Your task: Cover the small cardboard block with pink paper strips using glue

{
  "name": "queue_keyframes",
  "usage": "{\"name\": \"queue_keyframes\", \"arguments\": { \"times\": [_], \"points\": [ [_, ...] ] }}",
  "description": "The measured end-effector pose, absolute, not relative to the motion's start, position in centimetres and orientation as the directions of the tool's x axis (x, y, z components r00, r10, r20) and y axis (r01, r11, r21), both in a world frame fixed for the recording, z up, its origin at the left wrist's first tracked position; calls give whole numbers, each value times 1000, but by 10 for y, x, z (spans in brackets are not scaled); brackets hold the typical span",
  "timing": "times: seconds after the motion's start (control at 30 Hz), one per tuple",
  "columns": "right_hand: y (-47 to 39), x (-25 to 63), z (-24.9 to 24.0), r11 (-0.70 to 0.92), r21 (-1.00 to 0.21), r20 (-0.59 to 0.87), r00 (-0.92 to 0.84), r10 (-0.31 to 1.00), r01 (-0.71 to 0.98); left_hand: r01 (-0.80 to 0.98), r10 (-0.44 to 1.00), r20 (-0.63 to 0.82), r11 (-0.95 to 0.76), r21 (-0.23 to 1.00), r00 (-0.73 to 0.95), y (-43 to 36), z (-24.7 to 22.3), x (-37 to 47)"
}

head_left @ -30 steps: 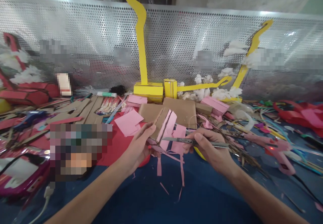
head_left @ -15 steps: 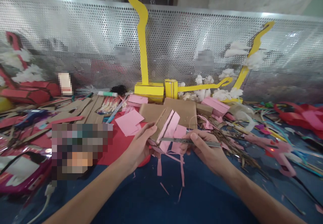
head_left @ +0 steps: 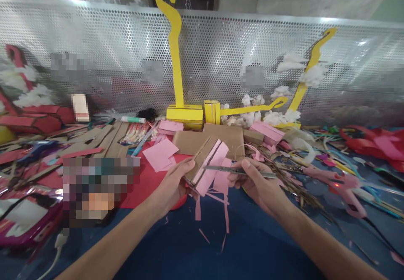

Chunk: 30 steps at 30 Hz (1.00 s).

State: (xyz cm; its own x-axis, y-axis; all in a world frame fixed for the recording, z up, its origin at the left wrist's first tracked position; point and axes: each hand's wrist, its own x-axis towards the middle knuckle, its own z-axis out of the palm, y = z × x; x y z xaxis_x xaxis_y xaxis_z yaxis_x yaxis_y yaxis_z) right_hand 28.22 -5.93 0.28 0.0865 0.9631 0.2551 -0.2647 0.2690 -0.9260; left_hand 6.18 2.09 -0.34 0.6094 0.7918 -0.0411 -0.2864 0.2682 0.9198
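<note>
Cardboard box [head_left: 202, 156], tilted, in left fingers [head_left: 186, 167]

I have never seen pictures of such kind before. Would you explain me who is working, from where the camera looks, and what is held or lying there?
There is no machine here, only a person's two bare hands. Every picture comes from one camera worn on the person's head, looking forward and down. The left hand holds a small cardboard box with pink paper on one side. The right hand holds a thin metal blade pointing at the box; whether its tip touches, I cannot tell. On the blue table lie red paper, pink sheets and a pink glue gun, among many scraps. Behind stands a metal screen.
</note>
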Motion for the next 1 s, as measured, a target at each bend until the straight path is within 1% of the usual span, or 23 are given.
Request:
{"name": "queue_keyframes", "arguments": {
  "times": [0.07,0.17,0.33,0.53,0.73,0.8,0.93,1.0],
  "points": [
    [-57,286,1,279,-914,248,136,959,-295,-280,786,-38,265,923,618,21,-3,62],
    [-53,290,0,290,-910,239,194,951,-296,-267,780,-40,261,928,624,21,0,61],
    [-53,291,6,299,-909,233,243,942,-290,-272,784,-41,263,926,619,20,3,60],
    [-51,294,10,304,-896,210,294,932,-324,-270,795,-68,284,920,603,19,2,61],
    [-48,301,7,344,-869,205,374,905,-356,-271,791,-71,290,918,607,21,2,62],
    [-48,301,7,348,-861,204,376,904,-370,-268,794,-74,289,919,604,21,2,61],
    [-49,296,7,291,-878,183,296,938,-379,-269,808,-94,300,915,581,21,2,61],
    [-49,294,7,276,-881,173,282,944,-384,-272,810,-105,312,910,577,20,3,61]
  ]
}}
